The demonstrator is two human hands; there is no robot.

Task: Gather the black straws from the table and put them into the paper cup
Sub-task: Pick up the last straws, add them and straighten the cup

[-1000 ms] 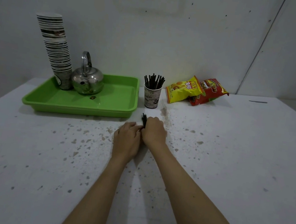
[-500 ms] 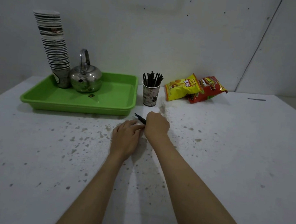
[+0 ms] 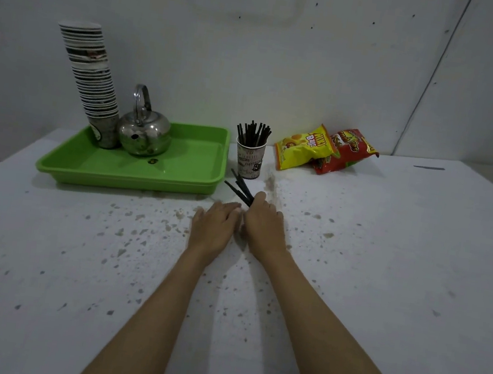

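Grip of right hand (image 3: 264, 223) closed around small bundle of black straws (image 3: 240, 189), ends fanned out toward upper left, low over tabletop (image 3: 385, 268). Left hand (image 3: 213, 226) flat just beside right, fingers relaxed, holding nothing visible. Paper cup (image 3: 249, 159) just beyond bundle tips, already crowded with upright straws. Green tray (image 3: 205, 181) close on left, with kettle (image 3: 144, 134) and cup stack (image 3: 91, 81) on it; snack bags (image 3: 322, 151) behind right. Risks judged: splayed tips could catch cup rim or standing straws, tipping light cup; loose hold could drop strays. Caused by uneven bundle and full cup.
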